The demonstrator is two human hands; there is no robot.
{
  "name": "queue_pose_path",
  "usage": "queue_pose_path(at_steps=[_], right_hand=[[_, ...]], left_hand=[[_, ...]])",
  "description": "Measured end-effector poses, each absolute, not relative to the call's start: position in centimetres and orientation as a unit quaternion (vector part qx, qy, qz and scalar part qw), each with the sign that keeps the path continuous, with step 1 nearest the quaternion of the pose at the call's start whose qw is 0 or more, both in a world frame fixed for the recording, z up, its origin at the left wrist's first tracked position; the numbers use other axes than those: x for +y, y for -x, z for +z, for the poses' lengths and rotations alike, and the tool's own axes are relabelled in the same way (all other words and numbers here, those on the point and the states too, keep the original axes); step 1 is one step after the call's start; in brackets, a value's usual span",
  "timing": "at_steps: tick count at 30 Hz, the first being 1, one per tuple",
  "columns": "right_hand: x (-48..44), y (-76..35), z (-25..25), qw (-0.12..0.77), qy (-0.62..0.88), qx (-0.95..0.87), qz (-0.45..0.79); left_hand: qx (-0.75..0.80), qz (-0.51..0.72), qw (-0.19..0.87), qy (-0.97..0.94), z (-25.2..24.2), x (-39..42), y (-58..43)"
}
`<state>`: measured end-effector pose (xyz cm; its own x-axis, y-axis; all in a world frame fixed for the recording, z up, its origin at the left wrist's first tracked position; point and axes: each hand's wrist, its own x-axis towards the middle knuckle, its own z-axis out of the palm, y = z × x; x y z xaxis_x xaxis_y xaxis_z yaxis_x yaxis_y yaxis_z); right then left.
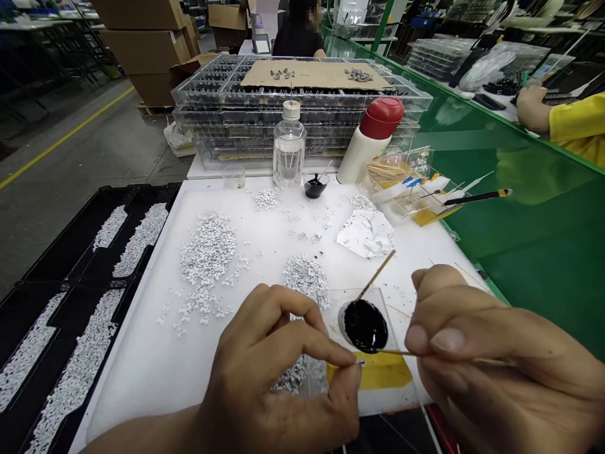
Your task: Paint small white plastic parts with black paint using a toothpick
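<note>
In hand: the wooden stick's tip is brought just beside the tiny white piece, next to the black paste

Left hand (269, 359): narrow pinch, thumb and forefinger shut on the tiny white piece (360, 362)

Right hand (477, 353): narrow grip, holding the thin wooden stick (401, 353) level

Piece's place: above the table (132, 366), over a clear plastic sheet (338, 372)

Paste: one round dish of black paste (363, 325) on that sheet, one wooden-handled brush (375, 275) resting in it

Counts:
White piece piles on the table: about five
Black trays (70, 353) of white pieces: four sections in view, count uncertain
Glass bottle (289, 150): one, holding clear liquid
Red-capped white bottle (371, 139): one
Small black-filled cup (316, 185): one
Stacked clear trays (302, 120): at least three

Nearby: a co-worker's hand (534, 107) at the far right, beside a yellow sleeve (576, 123)
</note>
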<state>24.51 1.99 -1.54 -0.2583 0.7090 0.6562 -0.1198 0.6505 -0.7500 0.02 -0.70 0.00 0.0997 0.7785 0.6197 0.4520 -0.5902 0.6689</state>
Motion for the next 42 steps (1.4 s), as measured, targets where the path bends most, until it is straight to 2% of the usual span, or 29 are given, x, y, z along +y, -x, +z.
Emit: queue_pose_path(at_steps=[42], right_hand=[[3.1,-23.7,0.3,0.532,0.194,-0.759,0.322]], left_hand=[[0.424,0.507,0.177,-0.730,0.1,-0.7,0.4]])
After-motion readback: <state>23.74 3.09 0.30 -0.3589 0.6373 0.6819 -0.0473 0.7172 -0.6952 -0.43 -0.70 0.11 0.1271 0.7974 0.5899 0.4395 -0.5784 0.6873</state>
